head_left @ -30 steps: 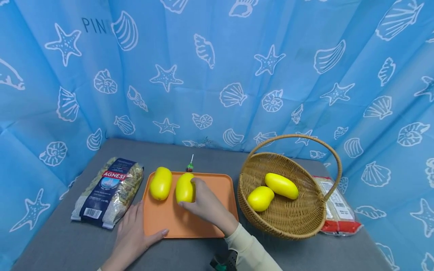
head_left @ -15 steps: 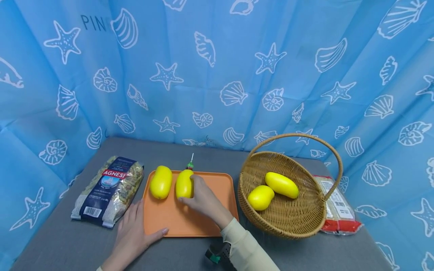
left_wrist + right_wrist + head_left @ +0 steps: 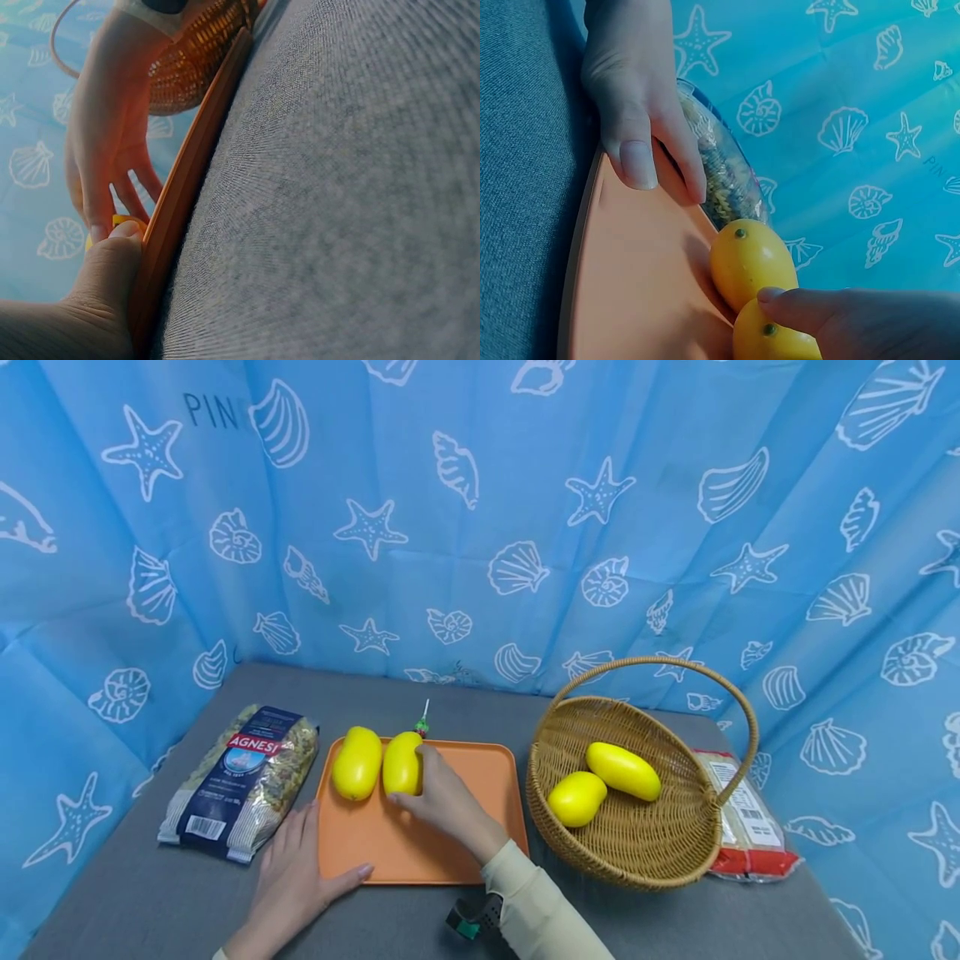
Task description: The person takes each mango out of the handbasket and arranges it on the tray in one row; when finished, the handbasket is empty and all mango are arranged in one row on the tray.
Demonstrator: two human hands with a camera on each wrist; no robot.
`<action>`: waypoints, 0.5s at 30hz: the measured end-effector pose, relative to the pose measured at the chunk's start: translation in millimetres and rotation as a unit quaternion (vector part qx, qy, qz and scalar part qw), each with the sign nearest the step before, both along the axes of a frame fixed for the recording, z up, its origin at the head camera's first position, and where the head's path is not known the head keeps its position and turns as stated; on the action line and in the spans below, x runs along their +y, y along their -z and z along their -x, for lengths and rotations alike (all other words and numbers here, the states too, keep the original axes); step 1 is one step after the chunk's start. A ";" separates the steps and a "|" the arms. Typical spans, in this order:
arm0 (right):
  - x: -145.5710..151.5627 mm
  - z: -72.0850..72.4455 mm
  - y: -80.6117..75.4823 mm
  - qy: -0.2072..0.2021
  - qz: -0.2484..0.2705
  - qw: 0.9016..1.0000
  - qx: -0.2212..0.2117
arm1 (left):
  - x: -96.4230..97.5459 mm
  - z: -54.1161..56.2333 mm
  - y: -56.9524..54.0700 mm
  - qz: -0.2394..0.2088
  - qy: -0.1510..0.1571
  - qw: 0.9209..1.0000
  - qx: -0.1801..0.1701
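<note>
My right hand (image 3: 446, 797) grips a yellow mango (image 3: 401, 764) over the tray, with the thumb on its near side. The mango stands close beside a second mango (image 3: 356, 763) on the left of the orange tray (image 3: 450, 860). In the right wrist view the held mango (image 3: 772, 337) appears to touch the other mango (image 3: 751, 259). At the tray's near left corner rests my left hand (image 3: 288, 881), its fingers straight along the outer left side and its thumb (image 3: 112, 262) over the front rim.
Right of the tray stands a wicker basket (image 3: 660, 852) with two mangoes (image 3: 622, 770) inside and a tall handle. A pasta bag (image 3: 243, 777) lies at left. A lollipop (image 3: 422, 724) is behind the tray. A red-and-white packet (image 3: 750, 818) lies behind the basket's right side.
My right hand has moved slightly left with the mango, narrowing the gap to the other mango on the tray. My left hand has stayed at the tray corner.
</note>
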State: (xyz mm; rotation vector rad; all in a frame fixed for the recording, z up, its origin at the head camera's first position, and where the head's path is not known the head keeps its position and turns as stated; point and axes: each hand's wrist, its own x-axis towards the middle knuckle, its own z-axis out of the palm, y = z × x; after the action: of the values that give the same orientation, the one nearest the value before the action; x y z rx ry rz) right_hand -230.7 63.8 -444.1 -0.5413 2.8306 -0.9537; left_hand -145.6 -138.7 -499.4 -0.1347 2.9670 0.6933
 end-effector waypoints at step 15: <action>2.7 0.4 -0.2 -0.015 0.009 1.000 0.006 | 0.1 0.5 -0.3 0.005 0.002 1.000 0.004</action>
State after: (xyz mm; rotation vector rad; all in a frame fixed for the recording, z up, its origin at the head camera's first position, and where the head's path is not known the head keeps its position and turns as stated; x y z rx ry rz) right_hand -231.1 66.5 -443.9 -0.5908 2.8189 -0.9749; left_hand -146.1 -138.6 -499.1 -0.1281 2.9767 0.6813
